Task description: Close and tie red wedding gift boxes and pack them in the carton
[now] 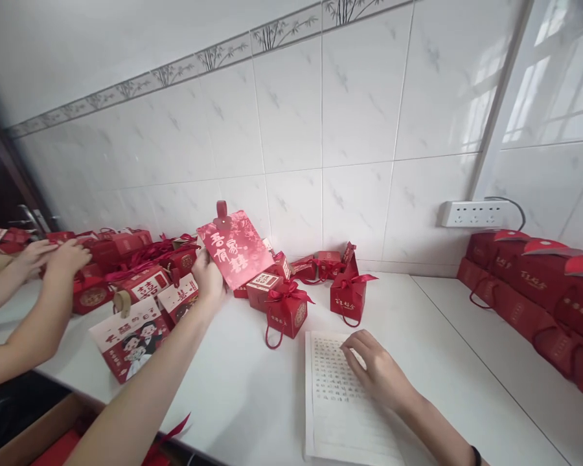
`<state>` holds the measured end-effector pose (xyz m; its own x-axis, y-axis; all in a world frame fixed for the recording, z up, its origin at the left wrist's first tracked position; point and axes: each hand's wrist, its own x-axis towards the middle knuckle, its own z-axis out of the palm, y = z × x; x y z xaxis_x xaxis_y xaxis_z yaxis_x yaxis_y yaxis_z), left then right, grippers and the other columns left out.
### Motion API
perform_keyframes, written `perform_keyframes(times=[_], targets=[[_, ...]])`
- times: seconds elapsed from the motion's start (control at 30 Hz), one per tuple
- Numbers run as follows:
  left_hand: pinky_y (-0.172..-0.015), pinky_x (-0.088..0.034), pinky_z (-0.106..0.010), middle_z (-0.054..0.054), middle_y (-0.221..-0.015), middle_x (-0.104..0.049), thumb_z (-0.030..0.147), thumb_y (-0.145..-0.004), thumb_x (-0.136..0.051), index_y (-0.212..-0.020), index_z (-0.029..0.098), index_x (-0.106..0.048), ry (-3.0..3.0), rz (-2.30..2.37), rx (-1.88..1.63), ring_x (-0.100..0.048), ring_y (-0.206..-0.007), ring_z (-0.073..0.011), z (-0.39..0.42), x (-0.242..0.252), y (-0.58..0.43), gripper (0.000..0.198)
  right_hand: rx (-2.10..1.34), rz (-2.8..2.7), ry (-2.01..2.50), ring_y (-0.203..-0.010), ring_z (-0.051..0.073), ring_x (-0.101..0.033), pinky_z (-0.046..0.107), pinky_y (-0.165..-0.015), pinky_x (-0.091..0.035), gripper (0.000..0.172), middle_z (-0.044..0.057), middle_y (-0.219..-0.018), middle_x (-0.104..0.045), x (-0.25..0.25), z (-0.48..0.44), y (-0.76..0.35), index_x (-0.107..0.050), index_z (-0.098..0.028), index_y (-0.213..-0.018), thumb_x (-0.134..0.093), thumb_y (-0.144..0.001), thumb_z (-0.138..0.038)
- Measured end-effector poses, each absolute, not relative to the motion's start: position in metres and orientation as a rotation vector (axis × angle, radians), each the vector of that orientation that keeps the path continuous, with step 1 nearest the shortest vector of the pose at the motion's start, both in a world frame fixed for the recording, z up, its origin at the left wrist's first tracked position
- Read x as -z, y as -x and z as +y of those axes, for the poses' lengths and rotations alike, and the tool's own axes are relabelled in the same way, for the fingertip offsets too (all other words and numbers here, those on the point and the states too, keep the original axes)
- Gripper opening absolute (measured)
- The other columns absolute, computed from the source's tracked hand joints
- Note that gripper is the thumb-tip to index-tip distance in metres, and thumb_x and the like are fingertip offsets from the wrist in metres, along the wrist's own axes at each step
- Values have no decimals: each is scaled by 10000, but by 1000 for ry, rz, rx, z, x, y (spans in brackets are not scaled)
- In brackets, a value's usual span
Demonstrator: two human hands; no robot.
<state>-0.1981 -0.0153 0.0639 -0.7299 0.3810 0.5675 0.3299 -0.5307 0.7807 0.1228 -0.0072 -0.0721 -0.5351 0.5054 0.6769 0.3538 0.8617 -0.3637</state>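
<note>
My left hand (208,278) is closed on the side of a red gift box (238,249) with white lettering and a small strap handle, held up above the table. Below it on the left stands another gift box (133,340) with a cartoon couple on its front. My right hand (376,369) lies on a handwritten sheet of paper (350,427), its fingers loosely bent and the thumb apart, with nothing seen in it. Behind the paper sit a ribbon-tied red box (287,310) with a cord handle and a similar red box (347,294).
A co-worker's hands (65,255) are among piled red boxes at the left. Rows of red boxes (529,278) line the right side, under a white power strip (476,213). A tiled wall (359,116) backs the table. An open carton (53,427) is below the table's front edge.
</note>
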Motion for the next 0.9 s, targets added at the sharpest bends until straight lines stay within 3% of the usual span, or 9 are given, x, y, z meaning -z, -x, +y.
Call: perform_keyframes(times=[0.1,0.2,0.3,0.47,0.57,0.67,0.77,0.83,0.9], targets=[[-563,-487,-262,0,-747,-643,295,-684,-591,-888,166,-582,-1020,1209,-2256,-603,-612,-145,-34,-57,144,242,-470,-1988,629,-790,201,-601,357,-692,-521,244,65,-866,-614,49,-9,-120,-559,-211,-914,-367,-963,-353],[-578,-492,-267,-19,-758,-671,264,-669,-618,-832,154,-612,-1151,1150,-2073,-615,-644,-163,-33,-30,79,197,-611,-1705,531,-934,216,-594,388,-785,-521,313,95,-1036,-597,24,-9,-125,-505,-217,-1080,-323,-965,-444],[-631,-492,-268,-37,-782,-695,246,-743,-562,-813,157,-637,-1467,1156,-1824,-630,-705,-177,-23,8,32,136,-572,-1576,518,-1063,226,-554,418,-882,-491,369,107,-1183,-533,16,-3,-135,-379,-244,-1200,-456,-916,-468],[-586,-503,-252,-38,-727,-699,257,-831,-486,-794,150,-644,-1766,1170,-1701,-635,-646,-172,-13,54,15,195,-613,-1509,739,-958,218,-606,431,-844,-516,367,91,-1071,-572,42,9,-147,-338,-256,-1200,-467,-912,-443],[-538,-497,-210,-11,-673,-672,203,-861,-477,-757,158,-635,-1978,1185,-1794,-616,-581,-132,-17,61,21,194,-477,-1529,897,-1222,283,-451,511,-1002,-399,532,151,-1290,-451,51,4,-141,-328,-233,-1275,-534,-860,-495],[-650,-537,-209,-41,-856,-696,93,-875,-452,-950,162,-643,-2245,1060,-2018,-660,-739,-133,-25,60,21,217,-431,-1704,862,-1356,331,-245,532,-1080,-286,754,180,-1444,-271,47,-13,-131,-290,-187,-1358,-586,-792,-587],[-866,-535,-318,-134,-1114,-638,90,-859,-484,-1195,118,-552,-2645,819,-2010,-609,-1056,-219,-31,62,16,344,-622,-1850,722,-1226,320,-450,470,-979,-431,720,173,-1329,-453,39,-27,-128,-358,-161,-1331,-541,-807,-620],[-914,-518,-390,-184,-1177,-586,153,-853,-493,-1214,75,-529,-2815,720,-1859,-534,-1166,-277,-32,65,13,371,-711,-1825,758,-1007,272,-603,404,-840,-518,531,137,-1122,-609,35,-27,-131,-485,-153,-1215,-496,-863,-550],[-904,-523,-407,-186,-1178,-565,188,-849,-475,-1160,80,-550,-2842,666,-1753,-508,-1185,-285,-30,65,13,337,-702,-1740,850,-907,241,-639,377,-805,-527,383,105,-1009,-665,34,-22,-136,-577,-156,-1097,-465,-900,-465]])
